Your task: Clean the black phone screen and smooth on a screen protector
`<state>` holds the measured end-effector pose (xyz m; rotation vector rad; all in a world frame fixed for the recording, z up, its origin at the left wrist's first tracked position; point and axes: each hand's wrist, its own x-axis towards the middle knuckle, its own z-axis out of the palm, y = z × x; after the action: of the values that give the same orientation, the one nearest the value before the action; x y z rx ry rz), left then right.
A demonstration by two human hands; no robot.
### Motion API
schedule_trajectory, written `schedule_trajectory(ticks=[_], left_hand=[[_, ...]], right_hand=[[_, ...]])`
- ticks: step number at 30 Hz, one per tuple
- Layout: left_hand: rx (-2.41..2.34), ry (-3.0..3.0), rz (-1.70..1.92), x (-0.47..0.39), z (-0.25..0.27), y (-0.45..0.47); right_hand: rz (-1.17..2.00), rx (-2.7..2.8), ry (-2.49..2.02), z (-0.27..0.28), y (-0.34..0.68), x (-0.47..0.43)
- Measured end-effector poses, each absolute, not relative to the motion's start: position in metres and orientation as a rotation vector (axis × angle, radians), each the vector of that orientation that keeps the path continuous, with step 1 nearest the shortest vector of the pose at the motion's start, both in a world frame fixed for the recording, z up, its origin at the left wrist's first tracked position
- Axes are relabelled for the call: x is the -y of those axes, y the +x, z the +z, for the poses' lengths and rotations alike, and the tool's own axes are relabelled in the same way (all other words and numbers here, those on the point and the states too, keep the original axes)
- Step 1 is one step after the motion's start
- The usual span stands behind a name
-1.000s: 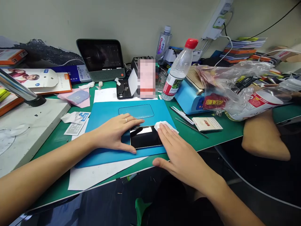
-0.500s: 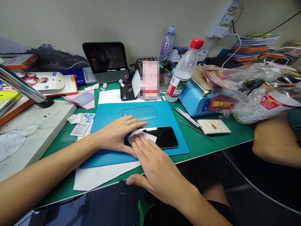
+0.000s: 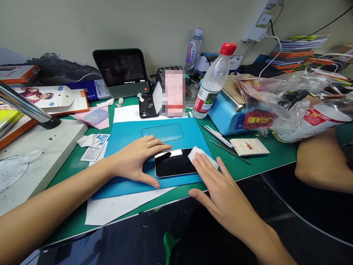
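A black-screened smartphone [image 3: 176, 163] lies face up on a blue mat [image 3: 124, 129]. My left hand [image 3: 135, 160] is around the phone's left end, fingers at its far edge and thumb spread out on the mat side. A folded white wipe [image 3: 205, 156] covers the phone's right end and sticks out past it. My right hand [image 3: 220, 184] presses the wipe down with nearly straight fingers, its thumb apart. Behind the phone, a clear screen protector [image 3: 162, 132] with a black border lies on the mat.
Tweezers [image 3: 228, 151] and a white card box [image 3: 249, 146] lie right of the mat. A red-capped bottle [image 3: 211, 84], a blue device [image 3: 228, 114] and a dark display [image 3: 121, 73] stand behind. A lamp base [image 3: 55, 147] is at left. Another person's arm [image 3: 320, 160] rests at right.
My right hand has slid the wipe from the phone's left part to its right end, baring the left part of the screen. My left hand has stayed nearly still.
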<state>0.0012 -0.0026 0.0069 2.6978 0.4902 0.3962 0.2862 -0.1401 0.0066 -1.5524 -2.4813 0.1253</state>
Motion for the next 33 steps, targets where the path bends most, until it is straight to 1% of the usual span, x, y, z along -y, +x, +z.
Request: schedule_trajectory(ticks=[6,12,14,18,25,33], left_hand=[[-0.499,2.705,0.418,0.004,0.007,0.002],[-0.449,2.643,0.515,0.001,0.002,-0.003],[-0.422,2.608,0.509,-0.001,0.002,-0.004],[-0.418,2.599,0.434,-0.003,0.003,-0.005],[-0.43,2.649,0.42,0.002,0.006,0.0],[-0.475,2.762,0.39,0.006,0.006,0.001]], right_hand=[[0.222,2.445,-1.611,0.011,0.26,0.111],[0.519,2.503,-1.337,0.017,0.217,0.1],[0.568,2.492,-1.283,0.017,0.207,0.101],[0.483,2.532,-1.209,0.012,0.204,0.109],[0.371,2.652,-1.121,0.012,0.223,0.135],[0.224,2.543,-1.378,0.015,0.289,0.15]])
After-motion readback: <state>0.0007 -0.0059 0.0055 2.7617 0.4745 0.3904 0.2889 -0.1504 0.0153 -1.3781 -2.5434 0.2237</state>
